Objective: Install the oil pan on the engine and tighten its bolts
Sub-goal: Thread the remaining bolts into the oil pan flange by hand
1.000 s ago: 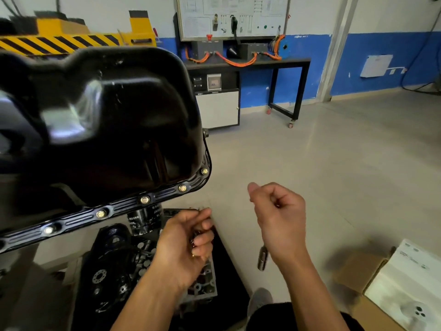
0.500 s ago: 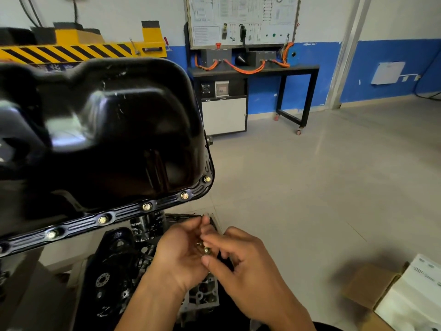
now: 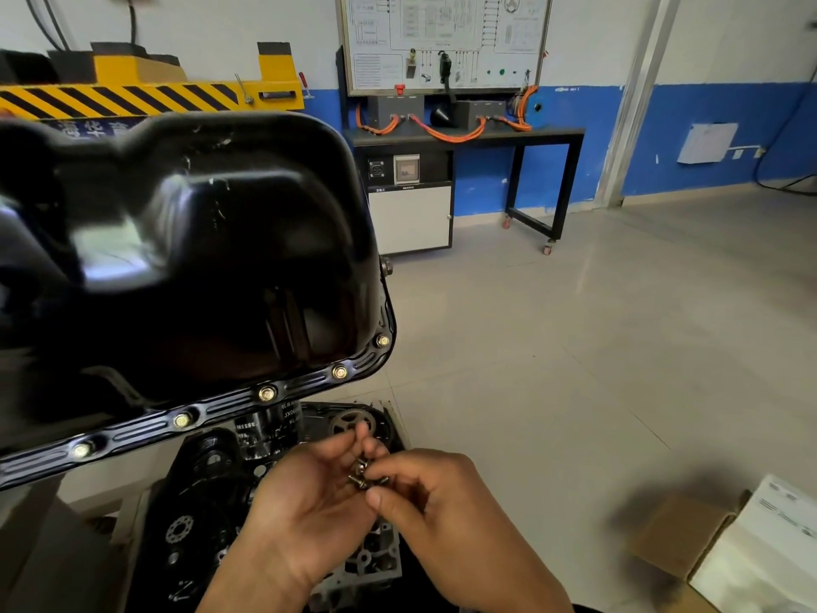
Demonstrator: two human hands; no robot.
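The glossy black oil pan (image 3: 190,267) fills the left of the head view, sitting on the engine, with several brass-coloured bolts (image 3: 267,394) seated along its near flange. Below it my left hand (image 3: 309,502) is cupped and holds a few loose bolts (image 3: 361,473) at its fingertips. My right hand (image 3: 442,511) meets it from the right, its thumb and fingers pinching one of those bolts. Both hands are a little below and right of the pan's flange, not touching it.
Dark engine parts and a timing gear (image 3: 349,424) lie under the hands on the stand. A cardboard box (image 3: 689,541) with white packaging sits on the floor at lower right. A black bench (image 3: 468,137) with orange cables stands at the back wall.
My right hand came down from mid-air to my left hand and now pinches a bolt there. The view has tilted down slightly.
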